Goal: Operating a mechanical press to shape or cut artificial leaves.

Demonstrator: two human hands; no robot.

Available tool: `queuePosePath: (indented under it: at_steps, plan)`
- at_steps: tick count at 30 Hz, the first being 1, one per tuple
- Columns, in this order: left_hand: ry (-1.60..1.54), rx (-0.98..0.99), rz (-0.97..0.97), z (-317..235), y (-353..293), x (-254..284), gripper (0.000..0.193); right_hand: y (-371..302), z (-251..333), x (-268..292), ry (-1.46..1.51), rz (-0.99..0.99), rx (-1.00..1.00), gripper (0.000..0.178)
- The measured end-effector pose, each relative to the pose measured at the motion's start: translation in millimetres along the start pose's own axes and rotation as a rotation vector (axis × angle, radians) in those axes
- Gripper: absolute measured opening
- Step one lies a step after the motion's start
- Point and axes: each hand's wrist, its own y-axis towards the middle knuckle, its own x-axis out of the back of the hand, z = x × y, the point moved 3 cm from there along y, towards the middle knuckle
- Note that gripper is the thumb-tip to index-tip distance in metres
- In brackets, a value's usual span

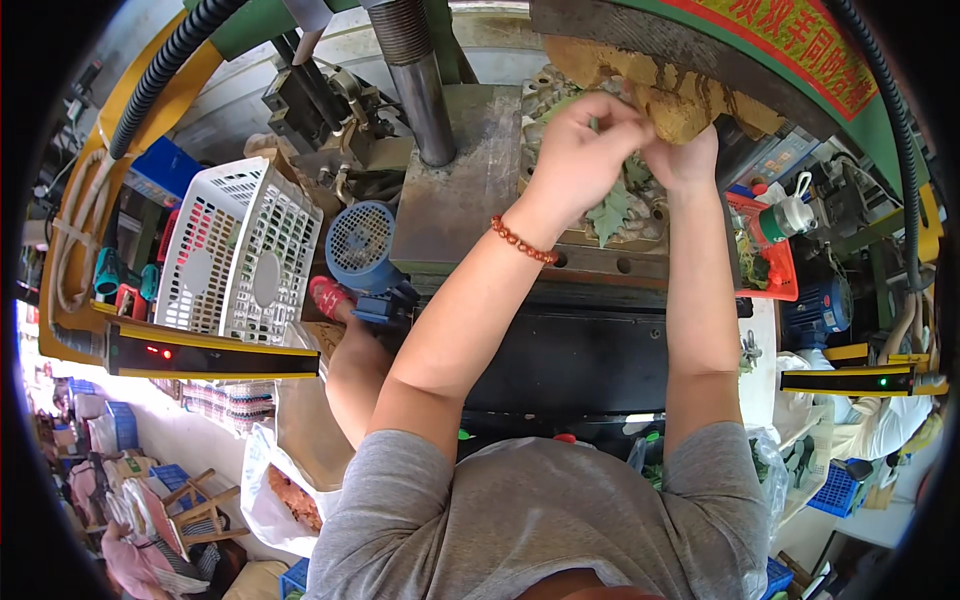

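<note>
"While you scan the whole scene, what looms biggest?"

"Green-painted metal press frame [250, 28], reaching across the top, with a thick dark steel block [610, 22] overhead."

"After that?"

"Two perforated white plastic baskets [268, 280] stand at the left. Nearer the middle is a flat grey steel bed plate [460, 200], with a shiny round steel column [425, 110] standing on it. A blue motor with a round grille [362, 240] sits just beside the bed plate."

"And on the working side?"

"A cast metal plate with a raised pattern [645, 228] lies to the right of the column. Above its far part, a lumpy yellow-brown pad [675, 105] sits against the block's underside."

"How does each grip stand?"

"The left hand [590, 150] bends over the cast plate, thumb and fingers drawn together; I cannot tell what they pinch. The right hand [690, 158] is just beside it, its fingers hidden behind the pad, so I cannot tell that grip."

"Where is the greenery?"

"Jagged green leaves [608, 215] lie on the cast plate, below and between the two wrists."

"Anything smaller?"

"A reddish-brown bead bracelet [523, 241], around the left wrist."
</note>
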Motion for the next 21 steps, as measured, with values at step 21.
queuePosePath:
  at_steps: [21]
  plan:
    - [0.923, -0.1, -0.068, -53.0, -98.6, 27.8, 0.002, 26.5, 18.5, -8.0, -0.065, 0.449, 0.088, 0.023]
